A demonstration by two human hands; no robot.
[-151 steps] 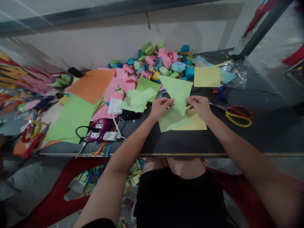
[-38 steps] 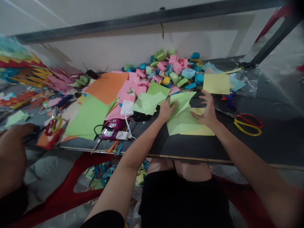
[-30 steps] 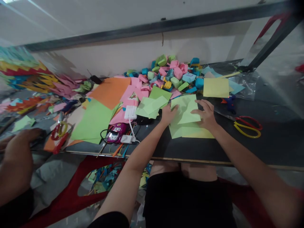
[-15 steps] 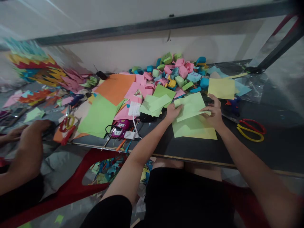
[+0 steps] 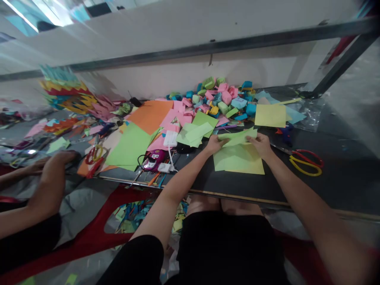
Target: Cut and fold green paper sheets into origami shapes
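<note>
A light green paper sheet [image 5: 237, 137] is held up between my two hands, partly folded or curled. My left hand [image 5: 217, 144] pinches its left end, and my right hand [image 5: 260, 144] grips its right end. Under it on the black table lie more pale green and yellow sheets [image 5: 237, 159]. To the right of my right hand rest scissors [image 5: 307, 161] with red and yellow handles. A yellow sheet [image 5: 270, 115] lies just beyond that hand. Left of my left hand are loose green paper pieces [image 5: 196, 133].
A heap of small folded paper pieces [image 5: 225, 99] sits at the back. Orange [image 5: 152, 115] and green sheets [image 5: 130, 147], a purple device [image 5: 154, 161] and a white power strip [image 5: 171, 138] lie leftward. A co-worker's arm [image 5: 49, 178] rests at far left. Paper scraps [image 5: 133, 215] fill a space below.
My right hand has moved from under the sheet's lower right to pinch its right end. The sheet now looks narrower, bent between both hands. The camera view has shifted slightly.
</note>
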